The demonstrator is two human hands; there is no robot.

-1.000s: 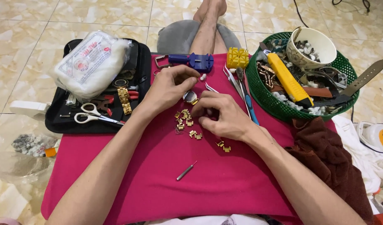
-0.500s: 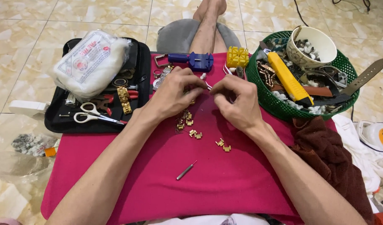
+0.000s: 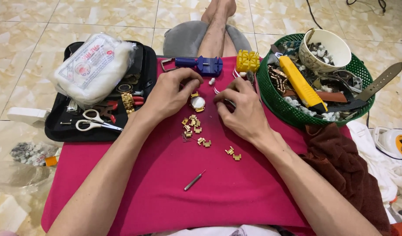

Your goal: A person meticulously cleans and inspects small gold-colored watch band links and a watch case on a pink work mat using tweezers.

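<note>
Our left hand and right hand rest apart with fingers curled, gripping nothing we can make out, flanking the gold watch case near the pink cloth's far edge; loose gold links lie just nearer us.

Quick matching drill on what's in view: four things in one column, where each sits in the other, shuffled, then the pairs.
Things:
1. scissors
2. yellow utility knife
3. gold watch case
4. small metal pin tool

Places:
A. in the green basket
B. on the pink cloth, between the two hands
C. on the black tray
D. alone on the pink cloth, nearer the person

Pairs: 1-C, 2-A, 3-B, 4-D
</note>
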